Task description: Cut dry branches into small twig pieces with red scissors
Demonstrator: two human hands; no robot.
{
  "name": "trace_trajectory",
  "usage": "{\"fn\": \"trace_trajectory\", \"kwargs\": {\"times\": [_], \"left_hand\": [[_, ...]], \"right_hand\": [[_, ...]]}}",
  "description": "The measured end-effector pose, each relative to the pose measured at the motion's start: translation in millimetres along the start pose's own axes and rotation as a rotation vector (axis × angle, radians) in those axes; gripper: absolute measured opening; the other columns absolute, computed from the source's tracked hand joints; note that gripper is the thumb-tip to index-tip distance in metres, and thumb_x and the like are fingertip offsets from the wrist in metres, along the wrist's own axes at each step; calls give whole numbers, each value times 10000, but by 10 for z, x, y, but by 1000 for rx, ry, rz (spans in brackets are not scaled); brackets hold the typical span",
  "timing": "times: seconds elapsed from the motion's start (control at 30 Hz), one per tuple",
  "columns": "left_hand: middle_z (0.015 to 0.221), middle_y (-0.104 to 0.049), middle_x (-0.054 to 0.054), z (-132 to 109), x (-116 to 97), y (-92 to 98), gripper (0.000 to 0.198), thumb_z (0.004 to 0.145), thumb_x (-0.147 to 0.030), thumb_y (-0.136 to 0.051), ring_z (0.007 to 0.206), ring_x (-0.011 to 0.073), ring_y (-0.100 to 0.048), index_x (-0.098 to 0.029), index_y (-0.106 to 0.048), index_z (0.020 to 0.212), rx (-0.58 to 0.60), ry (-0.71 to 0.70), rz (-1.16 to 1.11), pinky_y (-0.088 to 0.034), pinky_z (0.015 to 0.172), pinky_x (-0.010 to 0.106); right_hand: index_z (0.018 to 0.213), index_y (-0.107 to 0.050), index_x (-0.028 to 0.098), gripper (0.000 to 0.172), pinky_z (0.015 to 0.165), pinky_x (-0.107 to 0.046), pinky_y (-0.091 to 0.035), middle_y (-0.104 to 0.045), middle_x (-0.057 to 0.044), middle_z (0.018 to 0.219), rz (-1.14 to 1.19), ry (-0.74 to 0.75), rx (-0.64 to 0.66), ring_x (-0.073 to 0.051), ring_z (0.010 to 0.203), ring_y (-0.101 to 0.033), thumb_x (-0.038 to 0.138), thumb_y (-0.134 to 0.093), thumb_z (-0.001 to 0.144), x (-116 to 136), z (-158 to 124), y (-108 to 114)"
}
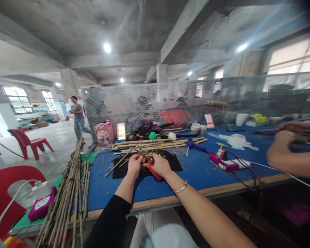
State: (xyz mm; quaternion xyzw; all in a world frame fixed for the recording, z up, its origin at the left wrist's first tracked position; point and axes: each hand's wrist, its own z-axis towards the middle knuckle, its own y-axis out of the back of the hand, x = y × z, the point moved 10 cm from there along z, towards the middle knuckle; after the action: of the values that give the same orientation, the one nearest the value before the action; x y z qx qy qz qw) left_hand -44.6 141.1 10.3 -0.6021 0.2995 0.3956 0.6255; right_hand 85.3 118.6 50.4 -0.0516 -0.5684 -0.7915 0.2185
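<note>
My right hand (160,166) grips a pair of scissors (153,170) with red-orange handles, the metal blades pointing up and to the left. Close beside it, my left hand (135,165) is closed in a pinch near the blades; what its fingers hold is too small to make out. Both hands are over a black cloth (176,161) strewn with brown scraps, on the blue table (103,194). A few thin sticks (116,164) lie left of my left hand. Longer bamboo sticks (167,145) lie just behind the cloth.
A bundle of knotted sticks (71,186) leans along the left edge. Rightward lie a blue glue gun (196,146), a purple power strip (223,163) and cables. A pink bag (104,134) stands at the back before a mesh partition (134,93). A co-worker's arm (286,155) reaches in at right.
</note>
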Motion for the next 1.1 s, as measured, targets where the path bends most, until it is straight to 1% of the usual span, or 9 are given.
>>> {"fn": "trace_trajectory", "kwargs": {"times": [0.1,0.27,0.43,0.5,0.57,0.67,0.77,0.93,1.1], "left_hand": [[545,-552,-24,7,-4,33,366,456,-307,-773,484,44,-486,-101,-601,704,-16,-1,34,-396,502,167],[561,-573,-12,-6,-17,54,336,477,-284,-768,484,48,-493,-96,-625,715,-46,0,59,-422,523,183],[672,-630,24,-20,-21,35,332,512,-247,-756,530,68,-523,-105,-653,794,-54,-4,102,-439,562,208],[649,-625,19,-22,-22,58,313,520,-236,-750,514,65,-512,-105,-658,789,-77,-7,122,-432,554,206],[583,-601,6,-21,-24,86,288,528,-240,-740,483,63,-491,-101,-664,768,-93,-19,154,-413,525,197],[535,-585,7,-16,-48,61,244,557,-278,-714,461,73,-475,-101,-678,721,-43,-79,278,-374,480,188],[575,-616,30,-22,-70,31,228,580,-304,-692,495,95,-498,-113,-692,703,-2,-140,378,-376,490,192],[617,-635,45,-38,-92,39,252,604,-309,-672,496,97,-496,-116,-701,765,-14,-146,435,-370,480,191],[532,-594,19,-50,-139,59,235,606,-305,-666,432,76,-440,-113,-700,738,-41,-153,447,-320,424,180]], "right_hand": [[913,-530,212,490,645,-280,-400,-647,-66,851,24,-13,24,-220,804,-612,647,-481,694,-28,6,-31],[900,-547,217,488,642,-281,-405,-654,-68,865,41,-48,20,-229,819,-615,651,-487,685,-72,17,-43],[897,-551,216,481,647,-281,-408,-653,-67,857,33,-79,8,-225,815,-616,642,-503,679,-119,24,-46],[881,-546,213,483,643,-283,-407,-652,-67,845,17,-69,3,-223,803,-617,649,-495,679,-118,25,-52],[885,-534,209,498,643,-285,-405,-647,-69,844,-2,-47,-20,-222,797,-615,659,-484,678,-101,24,-41],[908,-511,193,535,659,-293,-403,-633,-86,866,-26,-7,-75,-223,816,-604,673,-477,672,-61,17,0],[904,-499,178,544,672,-292,-403,-623,-98,880,-27,22,-104,-222,832,-596,671,-477,674,-32,12,24],[897,-495,188,521,649,-288,-405,-636,-74,846,-19,-18,-59,-223,804,-610,662,-475,681,-82,21,-27],[893,-517,189,523,654,-295,-412,-645,-87,859,-17,-48,-19,-233,817,-615,659,-497,666,-111,18,-44]]}}
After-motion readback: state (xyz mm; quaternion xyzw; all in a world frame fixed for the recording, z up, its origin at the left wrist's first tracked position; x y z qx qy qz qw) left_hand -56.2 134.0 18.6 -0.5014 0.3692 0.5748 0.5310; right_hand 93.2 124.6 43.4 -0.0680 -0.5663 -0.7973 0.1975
